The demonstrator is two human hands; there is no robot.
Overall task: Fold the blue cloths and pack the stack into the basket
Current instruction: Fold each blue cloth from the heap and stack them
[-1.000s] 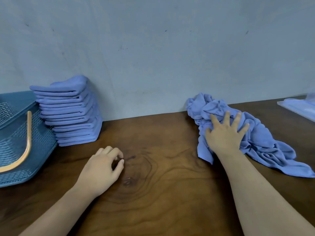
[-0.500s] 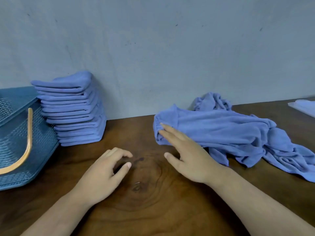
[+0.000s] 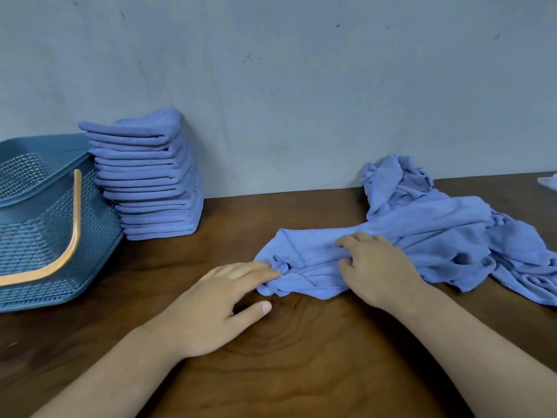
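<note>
Two hands on one loose cloth [image 3: 313,260], long axis left-right, trailing into the pile [image 3: 446,224] at right. Right hand [image 3: 376,270] pinches a fold; left hand [image 3: 217,306], fingers spread, touches the near corner.

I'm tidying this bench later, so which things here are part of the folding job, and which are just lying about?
Part of the job:
loose blue cloth under both hands
crumpled cloth pile
folded stack
blue basket

Just lying about:
pale object at the table's right edge, too cropped to identify
</note>
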